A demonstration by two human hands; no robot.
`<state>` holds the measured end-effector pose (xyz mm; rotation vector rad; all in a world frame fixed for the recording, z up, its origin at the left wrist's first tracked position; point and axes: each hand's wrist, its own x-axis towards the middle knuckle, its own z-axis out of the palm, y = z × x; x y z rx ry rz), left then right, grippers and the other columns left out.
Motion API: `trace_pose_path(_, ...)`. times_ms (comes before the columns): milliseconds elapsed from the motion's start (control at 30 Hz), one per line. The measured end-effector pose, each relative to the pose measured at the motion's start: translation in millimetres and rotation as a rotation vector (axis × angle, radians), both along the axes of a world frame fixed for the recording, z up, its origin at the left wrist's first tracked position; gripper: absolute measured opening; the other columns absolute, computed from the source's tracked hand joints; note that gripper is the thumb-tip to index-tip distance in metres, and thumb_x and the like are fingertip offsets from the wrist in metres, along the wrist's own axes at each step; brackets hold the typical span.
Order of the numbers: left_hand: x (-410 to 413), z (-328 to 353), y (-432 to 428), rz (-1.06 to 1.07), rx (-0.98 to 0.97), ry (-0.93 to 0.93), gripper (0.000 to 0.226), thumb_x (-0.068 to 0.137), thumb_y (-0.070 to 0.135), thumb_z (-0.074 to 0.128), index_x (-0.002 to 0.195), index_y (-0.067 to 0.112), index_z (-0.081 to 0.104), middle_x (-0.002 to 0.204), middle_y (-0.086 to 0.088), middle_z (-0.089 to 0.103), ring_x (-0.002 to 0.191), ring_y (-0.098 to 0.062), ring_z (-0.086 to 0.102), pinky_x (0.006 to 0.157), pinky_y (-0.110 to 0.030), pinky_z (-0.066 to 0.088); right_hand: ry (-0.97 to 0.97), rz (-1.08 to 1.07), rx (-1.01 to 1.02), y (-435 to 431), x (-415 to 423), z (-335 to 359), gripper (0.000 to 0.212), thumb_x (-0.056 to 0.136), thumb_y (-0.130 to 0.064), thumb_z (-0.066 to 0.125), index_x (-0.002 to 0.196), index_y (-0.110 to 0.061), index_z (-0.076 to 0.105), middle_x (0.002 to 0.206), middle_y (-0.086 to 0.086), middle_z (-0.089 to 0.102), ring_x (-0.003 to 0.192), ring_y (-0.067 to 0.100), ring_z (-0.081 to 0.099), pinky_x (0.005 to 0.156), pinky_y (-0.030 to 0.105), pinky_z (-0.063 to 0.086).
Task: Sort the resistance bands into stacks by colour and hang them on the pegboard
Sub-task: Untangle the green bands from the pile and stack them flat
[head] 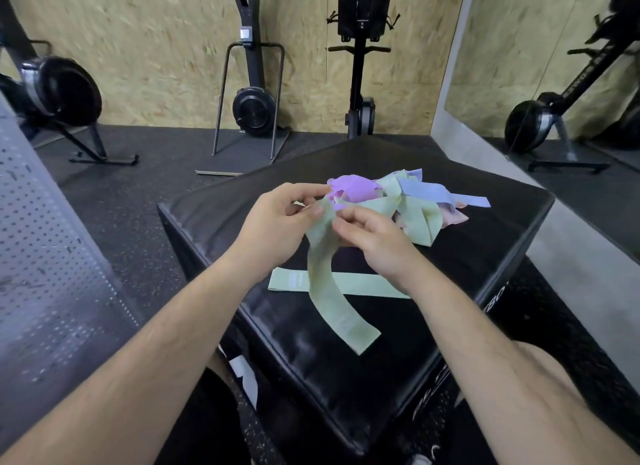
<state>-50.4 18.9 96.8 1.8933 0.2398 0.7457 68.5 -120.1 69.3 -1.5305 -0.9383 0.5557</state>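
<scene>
Cloth by the look of it, the held green band (pixel 325 291) at centre frame seems light, limp and easy to grip, drooping toward the black padded box (pixel 346 388). The left hand (pixel 277 222) and right hand (pixel 374 246) both pinch its upper fold with curled fingertips. Holding it by its two ends should let it drop neatly onto the flat green band (pixel 363 285) just below; the mixed pile (pixel 415 198) lies right of centre, the pegboard (pixel 52 256) at the left edge

Soft even light; edges bowed; motion blur, perhaps strongest at left
</scene>
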Motion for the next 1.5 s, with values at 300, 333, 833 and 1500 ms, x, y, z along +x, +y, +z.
trace_pose_path(300, 13, -50, 26, 0.172, -0.058, 0.073, 0.003, 0.092, 0.023, 0.069, 0.09, 0.024, 0.071, 0.092, -0.011, 0.07, 0.077, -0.01, 0.057, 0.076, -0.036, 0.05, -0.122, 0.07, -0.318, 24, 23, -10, 0.017, 0.099, -0.035, 0.064, 0.1, -0.019, 0.069, 0.085, 0.002, 0.064, 0.079, 0.011, 0.056, 0.075, 0.031, 0.043)
trace_pose_path(333, 14, -57, 29, 0.195, -0.098, 0.08, 0.004, 0.091, 0.023, 0.069, 0.088, 0.024, 0.071, 0.09, -0.006, 0.071, 0.078, -0.011, 0.06, 0.078, -0.038, 0.052, -0.116, 0.089, -0.348, 26, 25, -15, 0.018, 0.098, -0.037, 0.066, 0.1, -0.019, 0.069, 0.084, 0.002, 0.068, 0.078, 0.009, 0.059, 0.075, 0.029, 0.044)
trace_pose_path(833, 14, -111, 86, 0.256, -0.231, 0.369, 0.009, 0.077, 0.02, 0.083, 0.074, 0.021, 0.074, 0.069, 0.003, 0.069, 0.063, -0.012, 0.057, 0.061, -0.03, 0.048, -0.284, 0.145, -0.696, 54, 65, -55, 0.029, 0.091, -0.046, 0.073, 0.086, -0.018, 0.074, 0.064, -0.015, 0.063, 0.056, 0.0, 0.055, 0.063, 0.019, 0.044)
trace_pose_path(1500, 8, -134, 87, 0.355, 0.136, 0.49, 0.007, 0.084, 0.024, 0.078, 0.088, 0.024, 0.072, 0.076, 0.009, 0.063, 0.062, -0.003, 0.051, 0.067, -0.021, 0.046, -0.417, 0.051, -0.74, 65, 61, -78, 0.036, 0.081, -0.051, 0.078, 0.075, -0.019, 0.063, 0.04, -0.026, 0.046, 0.041, -0.004, 0.045, 0.053, 0.024, 0.031)
